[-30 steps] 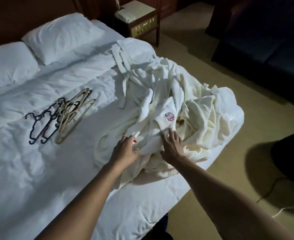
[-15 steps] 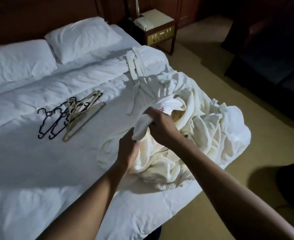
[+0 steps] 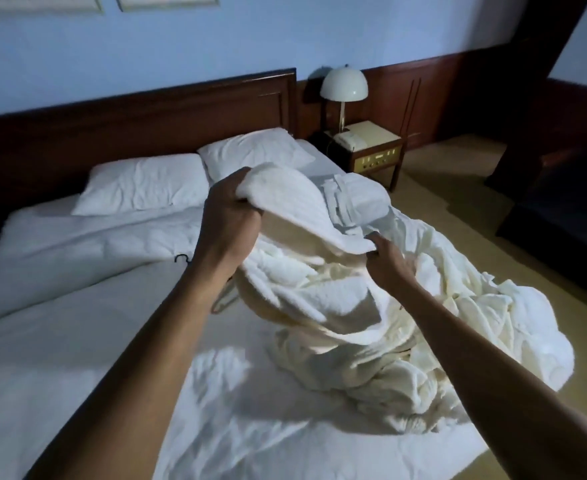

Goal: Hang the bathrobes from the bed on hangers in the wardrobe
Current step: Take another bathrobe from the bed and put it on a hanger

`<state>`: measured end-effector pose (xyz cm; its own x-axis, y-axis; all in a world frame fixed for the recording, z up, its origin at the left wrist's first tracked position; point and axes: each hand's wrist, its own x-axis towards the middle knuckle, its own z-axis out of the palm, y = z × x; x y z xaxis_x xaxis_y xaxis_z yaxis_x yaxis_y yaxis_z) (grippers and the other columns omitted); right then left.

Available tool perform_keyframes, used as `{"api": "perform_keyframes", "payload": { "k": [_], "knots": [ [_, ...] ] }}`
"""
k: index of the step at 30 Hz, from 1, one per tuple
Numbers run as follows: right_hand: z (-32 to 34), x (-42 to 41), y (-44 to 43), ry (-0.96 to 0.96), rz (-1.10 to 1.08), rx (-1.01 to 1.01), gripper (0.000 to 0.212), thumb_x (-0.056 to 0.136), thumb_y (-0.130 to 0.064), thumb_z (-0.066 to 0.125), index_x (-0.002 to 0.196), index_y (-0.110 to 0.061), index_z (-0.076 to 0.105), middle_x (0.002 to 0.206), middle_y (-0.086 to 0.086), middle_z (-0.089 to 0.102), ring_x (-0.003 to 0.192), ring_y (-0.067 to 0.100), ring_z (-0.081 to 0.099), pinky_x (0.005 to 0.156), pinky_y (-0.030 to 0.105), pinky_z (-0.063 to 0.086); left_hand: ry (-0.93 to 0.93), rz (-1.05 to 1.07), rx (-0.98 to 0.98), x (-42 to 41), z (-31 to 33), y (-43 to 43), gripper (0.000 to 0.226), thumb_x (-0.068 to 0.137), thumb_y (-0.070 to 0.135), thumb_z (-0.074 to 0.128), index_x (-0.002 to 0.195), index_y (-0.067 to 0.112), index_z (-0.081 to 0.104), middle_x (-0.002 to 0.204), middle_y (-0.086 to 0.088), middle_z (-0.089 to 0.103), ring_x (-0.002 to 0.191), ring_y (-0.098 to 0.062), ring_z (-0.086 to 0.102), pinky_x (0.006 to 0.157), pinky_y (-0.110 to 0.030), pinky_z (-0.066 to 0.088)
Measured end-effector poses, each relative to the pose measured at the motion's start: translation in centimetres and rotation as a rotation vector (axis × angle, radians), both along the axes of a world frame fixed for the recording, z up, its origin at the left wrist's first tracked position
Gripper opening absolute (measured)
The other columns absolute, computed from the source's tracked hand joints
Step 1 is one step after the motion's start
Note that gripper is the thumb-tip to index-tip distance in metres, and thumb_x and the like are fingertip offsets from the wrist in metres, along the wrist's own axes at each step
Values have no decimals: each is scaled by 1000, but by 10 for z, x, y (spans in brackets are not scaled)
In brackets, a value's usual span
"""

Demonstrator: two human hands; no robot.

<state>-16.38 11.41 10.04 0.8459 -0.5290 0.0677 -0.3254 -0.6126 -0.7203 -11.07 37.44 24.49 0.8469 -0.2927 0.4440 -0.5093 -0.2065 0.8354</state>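
Note:
A white bathrobe [image 3: 305, 244] is lifted off the bed [image 3: 60, 323], its lower part still trailing into the heap of bathrobes [image 3: 458, 327] on the bed's right side. My left hand [image 3: 228, 221] grips the robe's upper edge, raised high. My right hand [image 3: 385, 258] pinches the same edge lower and to the right. The hangers are almost wholly hidden behind my left arm; only a black hook [image 3: 181, 258] and a pale hanger end [image 3: 224, 301] show. No wardrobe is in view.
Two white pillows [image 3: 146, 183] lie against the dark wooden headboard [image 3: 129, 126]. A bedside table [image 3: 371, 150] with a phone and a white lamp [image 3: 344, 86] stands right of the bed. Beige carpet and dark furniture [image 3: 562, 216] lie to the right.
Both hands have raised one bathrobe from the heap and spread its edge apart. The view has tilted up, showing headboard, wall and lamp. My left arm now covers the hangers.

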Motion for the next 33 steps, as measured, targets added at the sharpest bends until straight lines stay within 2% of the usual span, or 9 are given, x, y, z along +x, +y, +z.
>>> {"api": "perform_keyframes", "payload": {
  "k": [2,4,9,13,18,20,23,28,33],
  "knots": [
    [29,10,41,-78,67,79,28,92,-6,40,107,-15,62,99,9,68,91,28,61,71,32,39,39,47,-24,6,5,40,37,85,3,46,103,20,74,98,15,74,98,4,68,83,-20,55],
    [64,19,86,-164,174,97,20,90,-13,41,94,-15,60,89,10,66,83,28,60,70,39,45,95,85,-7,11,12,76,34,83,16,47,102,25,74,101,11,75,102,-8,69,92,-35,56],
    [145,25,193,-295,464,136,22,95,-12,43,91,-5,64,85,14,66,72,21,62,60,35,50,279,203,349,14,19,153,23,98,32,54,110,20,70,114,-10,71,104,-27,64,92,-40,51],
    [175,25,248,-377,626,363,25,95,-13,47,88,8,59,77,15,55,68,25,52,57,37,42,525,188,607,32,-8,229,59,92,65,52,108,12,72,108,-9,73,98,-26,68,87,-37,51],
    [195,34,289,-397,727,581,24,99,-16,53,97,0,70,89,37,62,79,34,55,68,47,43,456,214,953,36,-56,294,32,94,25,62,124,15,66,131,-12,65,123,-28,60,93,-28,44],
    [194,39,302,-401,738,449,22,99,-19,58,92,-3,72,76,28,61,68,28,52,58,39,42,442,34,590,29,-54,295,35,86,12,59,119,20,66,121,-14,69,119,-29,62,91,-30,45],
    [187,45,319,-400,705,322,23,100,-16,59,83,-4,68,61,6,51,50,15,43,43,22,33,523,-299,13,14,-46,287,43,87,35,65,127,18,65,121,-19,68,112,-33,65,96,-43,47],
    [188,60,311,-443,569,357,22,99,-17,60,80,-13,69,58,-7,54,50,9,48,46,21,38,415,69,411,-7,-66,265,59,79,68,69,108,16,70,98,-2,75,90,-19,72,82,-38,57],
    [174,75,258,-101,805,-340,33,79,-53,78,91,-23,72,74,-2,68,65,14,60,60,32,47,339,291,-87,22,-10,299,12,93,27,68,86,22,77,93,-2,78,79,-15,71,74,-31,52]
  ]
}}
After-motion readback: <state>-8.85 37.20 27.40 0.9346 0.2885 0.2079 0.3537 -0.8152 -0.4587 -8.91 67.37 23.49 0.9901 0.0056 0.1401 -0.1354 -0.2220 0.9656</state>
